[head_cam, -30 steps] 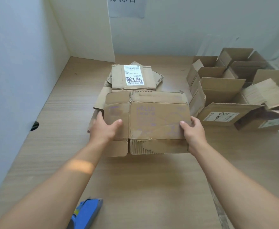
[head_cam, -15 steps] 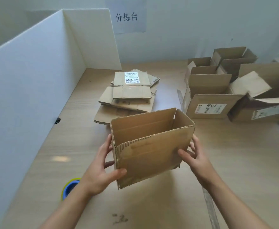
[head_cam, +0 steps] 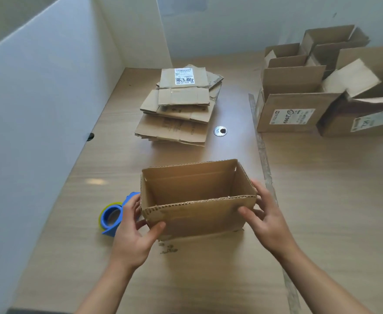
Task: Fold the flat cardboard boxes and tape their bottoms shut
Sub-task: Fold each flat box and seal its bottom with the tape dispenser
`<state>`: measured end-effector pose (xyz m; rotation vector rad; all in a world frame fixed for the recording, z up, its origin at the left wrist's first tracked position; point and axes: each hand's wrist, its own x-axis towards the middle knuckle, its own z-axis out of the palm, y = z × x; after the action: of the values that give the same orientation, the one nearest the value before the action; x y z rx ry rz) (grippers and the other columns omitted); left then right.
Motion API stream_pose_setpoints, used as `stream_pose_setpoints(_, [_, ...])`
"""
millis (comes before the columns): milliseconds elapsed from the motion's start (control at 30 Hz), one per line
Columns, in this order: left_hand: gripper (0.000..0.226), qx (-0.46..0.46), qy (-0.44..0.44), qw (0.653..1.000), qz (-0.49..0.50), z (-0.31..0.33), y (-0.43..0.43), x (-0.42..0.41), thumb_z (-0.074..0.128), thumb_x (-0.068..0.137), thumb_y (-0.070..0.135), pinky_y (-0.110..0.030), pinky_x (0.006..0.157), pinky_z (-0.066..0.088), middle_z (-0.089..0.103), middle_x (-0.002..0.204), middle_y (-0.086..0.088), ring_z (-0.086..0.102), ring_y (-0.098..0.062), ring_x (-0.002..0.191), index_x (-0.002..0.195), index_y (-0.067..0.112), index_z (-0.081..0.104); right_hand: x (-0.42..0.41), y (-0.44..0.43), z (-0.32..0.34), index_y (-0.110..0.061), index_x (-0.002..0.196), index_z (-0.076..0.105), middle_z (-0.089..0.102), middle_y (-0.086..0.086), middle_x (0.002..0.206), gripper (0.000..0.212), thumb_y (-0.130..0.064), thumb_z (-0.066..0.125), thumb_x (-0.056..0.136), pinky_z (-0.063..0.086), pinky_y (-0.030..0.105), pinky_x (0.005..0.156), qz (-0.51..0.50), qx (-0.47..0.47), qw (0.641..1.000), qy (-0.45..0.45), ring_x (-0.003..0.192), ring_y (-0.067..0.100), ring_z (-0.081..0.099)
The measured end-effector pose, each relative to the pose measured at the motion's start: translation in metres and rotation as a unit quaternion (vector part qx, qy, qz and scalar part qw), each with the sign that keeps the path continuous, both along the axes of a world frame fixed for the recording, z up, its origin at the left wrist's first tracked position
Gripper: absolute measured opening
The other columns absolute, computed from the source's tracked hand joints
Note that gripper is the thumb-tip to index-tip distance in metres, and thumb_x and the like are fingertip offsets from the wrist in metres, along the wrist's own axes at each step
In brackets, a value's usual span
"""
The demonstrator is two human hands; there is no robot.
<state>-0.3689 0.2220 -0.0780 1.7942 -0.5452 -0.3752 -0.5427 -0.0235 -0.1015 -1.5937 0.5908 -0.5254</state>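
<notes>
The counter [head_cam: 321, 200] carries the whole job. At its far right stands a cluster of erected boxes [head_cam: 299, 109], mouths open. At the back centre lies the stack of flat cardboard boxes [head_cam: 181, 114], now one sheet shorter than a second ago.

That sheet is the box [head_cam: 197, 214] in hand. A second ago it was flat and held over the stack; half a second ago it was popped open and tilted. Now it is squared up, upright, mouth up, low over the near part of the counter. Whether it touches the counter, and whether its bottom flaps are folded in, cannot be told.

Both hands grasp it. The left hand [head_cam: 131, 236] wraps the near-left corner, and the right hand [head_cam: 267, 220] clasps the right wall, each thumb on the front panel.

The blue tape dispenser [head_cam: 111, 217] waits just left of the box. Forming looks done; the bottom probably still needs closing and taping.
</notes>
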Motion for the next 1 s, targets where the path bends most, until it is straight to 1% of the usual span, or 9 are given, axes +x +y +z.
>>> stream_pose_setpoints(100, [0.062, 0.038, -0.019, 0.999, -0.001, -0.002, 0.007, 0.009, 0.076, 0.063, 0.048, -0.034, 0.092, 0.053, 0.056, 0.127, 0.025, 0.060, -0.017, 0.120, 0.118, 0.059, 0.050, 0.004, 0.007, -0.004, -0.053, 0.130, 0.053, 0.050, -0.011, 0.138, 0.052, -0.050, 0.066, 0.080, 0.052, 0.046, 0.097, 0.010, -0.077, 0.997, 0.010, 0.129, 0.015, 0.051])
stream_pose_setpoints(200, [0.054, 0.098, -0.086, 0.991, -0.043, -0.004, 0.012, 0.017, 0.071, 0.064, 0.055, -0.016, 0.091, 0.046, 0.044, 0.134, 0.035, 0.048, 0.002, 0.127, 0.116, 0.055, 0.057, 0.007, 0.014, -0.008, -0.056, 0.120, 0.059, 0.043, -0.023, 0.138, 0.041, -0.064, 0.063, 0.080, 0.048, 0.045, 0.101, 0.014, -0.106, 0.994, 0.021, 0.131, 0.012, 0.048])
stream_pose_setpoints(267, [0.051, 0.100, -0.081, 0.991, -0.046, -0.004, 0.013, 0.020, 0.070, 0.064, 0.058, -0.011, 0.087, 0.046, 0.042, 0.133, 0.036, 0.045, 0.004, 0.128, 0.114, 0.051, 0.061, 0.009, 0.016, -0.008, -0.054, 0.112, 0.065, 0.043, -0.023, 0.134, 0.044, -0.078, 0.058, 0.076, 0.051, 0.047, 0.095, 0.004, -0.086, 0.996, 0.028, 0.125, 0.013, 0.052])
stream_pose_setpoints(400, [0.050, 0.089, -0.031, 0.995, -0.016, -0.003, 0.009, 0.025, 0.071, 0.064, 0.057, -0.031, 0.091, 0.053, 0.049, 0.130, 0.024, 0.050, 0.000, 0.122, 0.111, 0.040, 0.069, 0.011, 0.018, 0.000, -0.057, 0.106, 0.064, 0.047, -0.015, 0.128, 0.029, -0.061, 0.064, 0.078, 0.055, 0.042, 0.088, -0.023, -0.081, 0.996, 0.044, 0.117, 0.006, 0.054])
stream_pose_setpoints(533, [0.092, 0.116, -0.009, 0.993, -0.003, -0.003, -0.008, 0.024, 0.081, 0.074, 0.037, -0.021, 0.079, 0.051, 0.048, 0.122, 0.018, 0.057, -0.010, 0.110, 0.147, 0.047, 0.025, 0.010, 0.014, 0.003, -0.065, 0.134, 0.034, 0.049, -0.014, 0.120, 0.067, -0.032, 0.071, 0.089, 0.053, 0.031, 0.084, -0.057, -0.087, 0.990, 0.092, 0.106, 0.005, 0.056])
stream_pose_setpoints(667, [0.106, 0.204, -0.043, 0.976, -0.056, -0.011, -0.024, 0.021, 0.077, 0.082, 0.031, -0.028, 0.088, 0.045, 0.043, 0.119, 0.008, 0.050, -0.010, 0.107, 0.146, 0.060, -0.003, 0.007, 0.009, -0.005, -0.067, 0.144, 0.010, 0.044, -0.012, 0.117, 0.090, -0.028, 0.070, 0.090, 0.049, 0.036, 0.091, -0.028, -0.105, 0.979, 0.171, 0.107, 0.010, 0.053])
stream_pose_setpoints(767, [0.102, 0.235, -0.043, 0.968, -0.071, -0.017, -0.028, 0.022, 0.075, 0.082, 0.030, -0.024, 0.088, 0.039, 0.039, 0.118, 0.005, 0.048, -0.011, 0.104, 0.152, 0.051, 0.005, 0.004, 0.008, -0.011, -0.064, 0.143, 0.013, 0.043, -0.006, 0.117, 0.086, -0.026, 0.069, 0.091, 0.044, 0.033, 0.098, 0.006, -0.120, 0.972, 0.202, 0.109, 0.013, 0.051])
stream_pose_setpoints(867, [0.081, 0.216, -0.067, 0.973, -0.050, -0.024, -0.024, 0.022, 0.078, 0.080, 0.031, -0.029, 0.088, 0.044, 0.039, 0.120, 0.005, 0.051, -0.009, 0.101, 0.146, 0.041, 0.033, 0.004, 0.006, -0.015, -0.056, 0.137, 0.034, 0.046, -0.004, 0.117, 0.070, -0.022, 0.071, 0.089, 0.044, 0.031, 0.093, -0.013, -0.129, 0.973, 0.191, 0.108, 0.014, 0.053])
stream_pose_setpoints(1000, [0.048, 0.246, -0.118, 0.960, -0.063, -0.035, -0.018, 0.016, 0.072, 0.087, 0.035, -0.022, 0.097, 0.036, 0.040, 0.141, 0.003, 0.046, -0.010, 0.122, 0.130, 0.020, 0.057, 0.004, 0.010, -0.022, -0.028, 0.123, 0.063, 0.046, -0.004, 0.120, 0.034, -0.024, 0.070, 0.090, 0.039, 0.026, 0.093, -0.021, -0.219, 0.949, 0.226, 0.115, 0.021, 0.054])
